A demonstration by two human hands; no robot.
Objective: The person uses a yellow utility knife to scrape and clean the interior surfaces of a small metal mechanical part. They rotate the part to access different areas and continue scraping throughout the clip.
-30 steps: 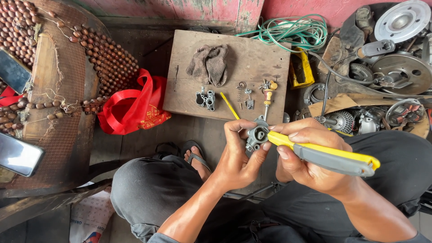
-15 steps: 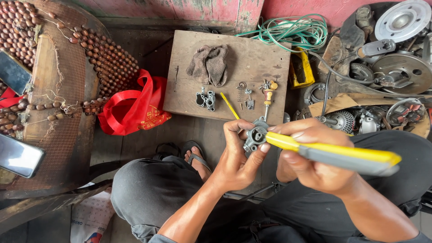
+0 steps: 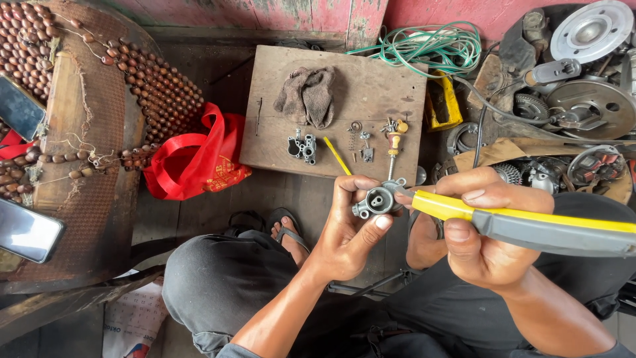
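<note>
The left hand pinched a small grey carburetor body between thumb and fingers above the lap, while the right hand gripped a yellow-handled tool, its tip at the part. This looked like mid-cleaning or prying; steady pressure seemed needed. The wooden board just ahead held loose small parts, leaving room mainly toward the body.

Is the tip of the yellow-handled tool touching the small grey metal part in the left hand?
Touching. The head view shows the yellow-handled tool, gripped by the right hand, with its tip meeting the small grey metal part pinched in the left hand, no gap visible.
</note>
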